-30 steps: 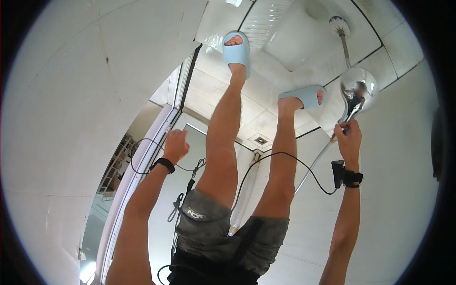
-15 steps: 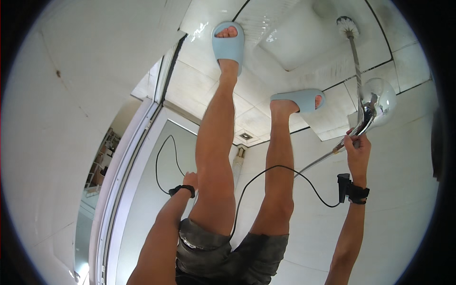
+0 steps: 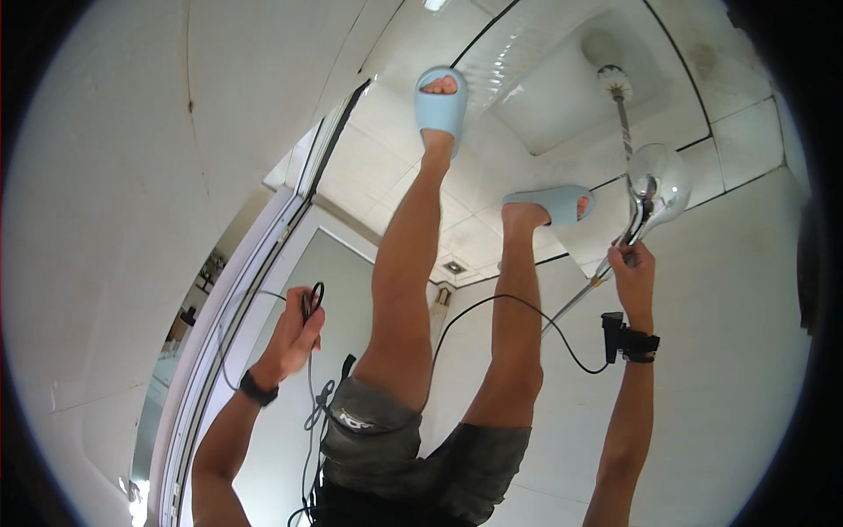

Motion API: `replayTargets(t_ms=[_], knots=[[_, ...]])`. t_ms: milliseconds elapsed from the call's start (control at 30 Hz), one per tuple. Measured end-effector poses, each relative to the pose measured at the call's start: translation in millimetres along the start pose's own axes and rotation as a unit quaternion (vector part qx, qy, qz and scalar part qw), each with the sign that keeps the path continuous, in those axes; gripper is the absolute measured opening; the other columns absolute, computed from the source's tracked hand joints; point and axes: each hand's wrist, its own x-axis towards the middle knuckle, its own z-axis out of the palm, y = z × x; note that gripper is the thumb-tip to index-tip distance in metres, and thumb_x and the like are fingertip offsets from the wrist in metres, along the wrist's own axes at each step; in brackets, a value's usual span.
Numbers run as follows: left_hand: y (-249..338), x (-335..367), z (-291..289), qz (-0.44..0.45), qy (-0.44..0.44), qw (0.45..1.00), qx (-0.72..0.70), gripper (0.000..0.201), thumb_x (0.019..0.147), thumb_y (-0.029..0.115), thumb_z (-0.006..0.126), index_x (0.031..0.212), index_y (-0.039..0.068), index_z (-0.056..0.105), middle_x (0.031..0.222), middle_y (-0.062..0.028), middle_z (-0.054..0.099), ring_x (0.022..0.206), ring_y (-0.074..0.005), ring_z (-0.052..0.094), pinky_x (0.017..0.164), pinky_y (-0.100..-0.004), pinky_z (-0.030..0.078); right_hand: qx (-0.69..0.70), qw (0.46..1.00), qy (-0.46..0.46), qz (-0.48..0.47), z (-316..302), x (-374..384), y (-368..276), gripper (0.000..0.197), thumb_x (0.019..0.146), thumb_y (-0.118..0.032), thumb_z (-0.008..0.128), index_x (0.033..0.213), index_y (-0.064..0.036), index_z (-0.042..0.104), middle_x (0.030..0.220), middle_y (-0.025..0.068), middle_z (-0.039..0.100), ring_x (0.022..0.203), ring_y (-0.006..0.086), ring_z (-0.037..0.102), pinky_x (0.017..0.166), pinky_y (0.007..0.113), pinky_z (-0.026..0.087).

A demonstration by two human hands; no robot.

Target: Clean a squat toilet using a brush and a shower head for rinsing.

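My right hand is closed around the handle of a chrome shower head, whose hose runs down to the left. Behind the shower head, the shaft of a toilet brush runs down to the same hand; its lower end is hidden there. The white bristle head is over the basin of a squat toilet. To the left of my legs, my left hand is raised and closed on a loop of thin black cable.
A black cable arches across my legs to the device on my right wrist. My feet, in blue slippers, stand around the toilet's near edge. A floor drain lies between my legs. A framed glass door stands at left.
My left hand has risen from beside my knee and now shows the cable loop in it. In view, my right hand, shower head and brush have shifted slightly left.
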Motion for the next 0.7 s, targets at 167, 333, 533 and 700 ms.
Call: replayTargets(t_ms=[167,333,533,700], knots=[[99.8,-51.0,46.7,0.062,-0.103,0.97,0.212,0.047,0.09,0.027,0.064,0.115,-0.003,0.038,0.085,-0.0163,0.058,0.069,-0.0318,0.06,0.063,-0.0396,0.047,-0.01,0.999,0.047,-0.012,-3.4,0.4,17.2,0.023,0.08,-0.015,0.071,0.082,0.0013,0.056,0.074,0.0083,0.059,0.066,0.0155,0.055,0.062,0.03,0.046],[90.2,-82.1,101.7,0.229,-0.256,0.915,0.211,0.043,0.082,0.031,0.074,0.103,-0.001,0.055,0.087,-0.0147,0.056,0.074,-0.0379,0.059,0.065,-0.0427,0.049,0.012,0.997,0.072,0.0,-2.9,-0.3,2.9,0.027,0.079,-0.018,0.07,0.075,0.002,0.052,0.074,0.0099,0.058,0.066,0.0149,0.053,0.062,0.03,0.045],[38.8,-141.5,122.1,0.184,-0.277,0.89,0.312,0.036,0.087,0.02,0.067,0.116,0.001,0.054,0.099,-0.014,0.061,0.101,-0.0319,0.057,0.091,-0.0435,0.045,0.016,0.995,0.091,-0.022,-6.1,-0.8,-22.4,0.028,0.078,-0.023,0.07,0.078,0.0028,0.059,0.066,0.0112,0.053,0.056,0.0176,0.05,0.054,0.033,0.042],[45.2,-94.8,125.4,0.358,-0.237,0.843,0.323,0.055,0.088,0.036,0.065,0.124,-0.003,0.051,0.098,-0.0176,0.06,0.092,-0.0336,0.057,0.086,-0.0417,0.046,-0.087,0.982,0.109,-0.13,-14.3,-3.5,-27.2,0.024,0.077,-0.018,0.07,0.08,0.0035,0.059,0.069,0.0117,0.054,0.061,0.0214,0.052,0.057,0.034,0.042]])
